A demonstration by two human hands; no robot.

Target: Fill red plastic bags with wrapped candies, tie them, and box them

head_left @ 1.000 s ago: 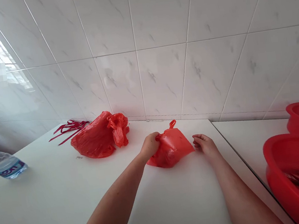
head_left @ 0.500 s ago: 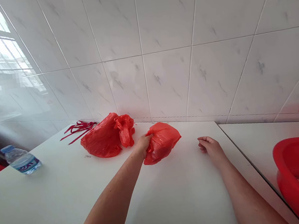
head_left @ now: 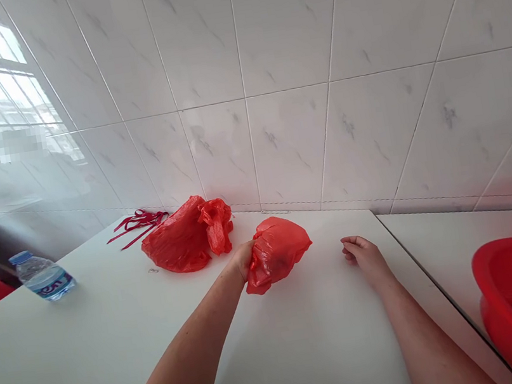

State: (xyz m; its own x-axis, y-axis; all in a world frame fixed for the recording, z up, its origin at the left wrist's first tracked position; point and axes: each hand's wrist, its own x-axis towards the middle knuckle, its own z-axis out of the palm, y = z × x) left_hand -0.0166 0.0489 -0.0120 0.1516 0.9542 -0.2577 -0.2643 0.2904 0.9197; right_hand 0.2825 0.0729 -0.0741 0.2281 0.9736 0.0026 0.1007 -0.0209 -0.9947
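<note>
- Head view: the left hand [head_left: 246, 260] has its grip clamped on the near-left end of a puffed red bag [head_left: 284, 245], its fingers partly hidden by the plastic.
- That bag is over the middle of the white bench [head_left: 116, 354]; whether its underside touches cannot be told.
- The right hand [head_left: 364, 256] holds nothing, its fingers curled in together, apart from the bag and to its right.
- Crumpled red plastic [head_left: 177, 242] lies near the tiled wall [head_left: 287, 142], beside dark red ribbons [head_left: 139, 219].
- A tilted water bottle [head_left: 45, 276] is at far left.
- Two red baskets [head_left: 488, 279] stand at right, past a dark seam.
</note>
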